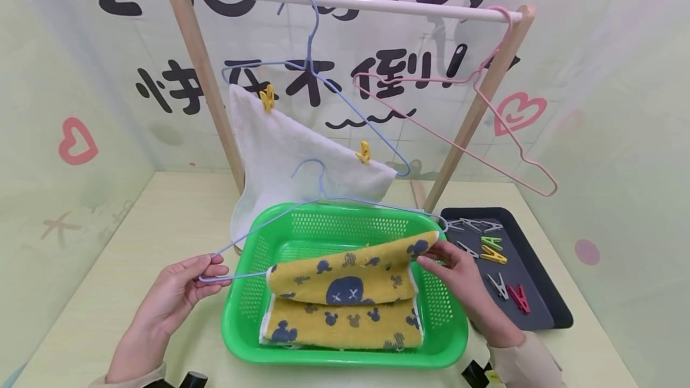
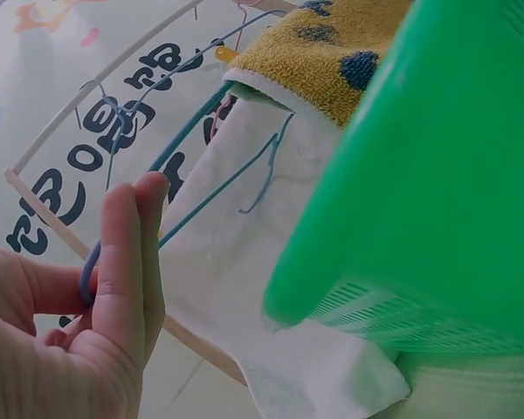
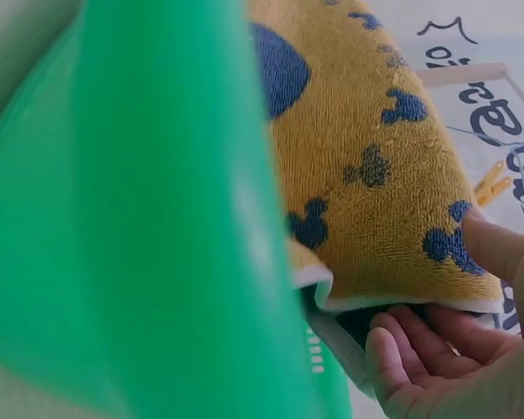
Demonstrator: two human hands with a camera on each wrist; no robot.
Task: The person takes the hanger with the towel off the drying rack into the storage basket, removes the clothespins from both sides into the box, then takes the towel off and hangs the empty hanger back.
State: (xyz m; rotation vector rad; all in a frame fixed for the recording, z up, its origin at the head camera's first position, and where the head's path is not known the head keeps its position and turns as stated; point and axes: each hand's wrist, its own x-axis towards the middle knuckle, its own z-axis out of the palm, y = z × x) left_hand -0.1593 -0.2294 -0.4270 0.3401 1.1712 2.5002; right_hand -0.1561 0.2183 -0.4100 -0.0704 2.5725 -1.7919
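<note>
My left hand (image 1: 180, 292) pinches the left end of a blue wire hanger (image 1: 248, 275) between thumb and fingers. The hanger's hook points up, and its lower bar runs under the fold of a yellow towel (image 1: 350, 286) with dark blue mouse-head prints. At the towel's upper right corner, my right hand (image 1: 463, 280) pinches the cloth near the hanger's other end. In the right wrist view, the thumb lies on the printed side of the towel (image 3: 367, 166) and the fingers are beneath its white edge. The towel's lower part hangs into a green basket (image 1: 345, 357).
Behind stands a wooden rack with a white rail (image 1: 350, 0). A white cloth (image 1: 302, 148) hangs there from another blue hanger with yellow clothespins (image 1: 363, 152), beside a pink hanger (image 1: 447, 142). A dark tray (image 1: 539, 292) at right holds several clothespins.
</note>
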